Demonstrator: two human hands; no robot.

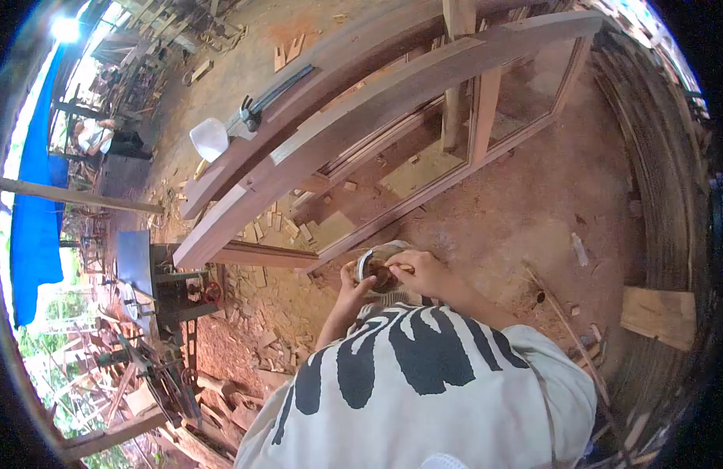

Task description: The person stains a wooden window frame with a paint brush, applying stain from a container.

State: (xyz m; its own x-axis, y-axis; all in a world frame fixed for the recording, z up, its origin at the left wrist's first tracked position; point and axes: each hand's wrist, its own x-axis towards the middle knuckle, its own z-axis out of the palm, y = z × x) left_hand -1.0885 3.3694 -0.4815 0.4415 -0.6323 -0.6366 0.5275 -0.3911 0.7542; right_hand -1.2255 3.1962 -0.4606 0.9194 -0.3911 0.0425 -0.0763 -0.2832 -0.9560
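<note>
Close to my body, my left hand (pixel 352 291) is wrapped round a small round tub with a white rim (pixel 365 263). Something brown shows inside it, too small to name. My right hand (pixel 421 273) is at the tub's open side, fingers pinched together. Whatever those fingers hold, if anything, is too small to make out. Just beyond my hands stands a large wooden frame (pixel 393 82) with a curved top rail and inner bars.
On the wood lie a white container (pixel 210 139) and a metal bar clamp (pixel 277 92). A machine with a red handwheel (pixel 212 292) stands left. Offcuts litter the floor. Stacked boards (pixel 651 156) line the right. A person (pixel 103 139) is far back left.
</note>
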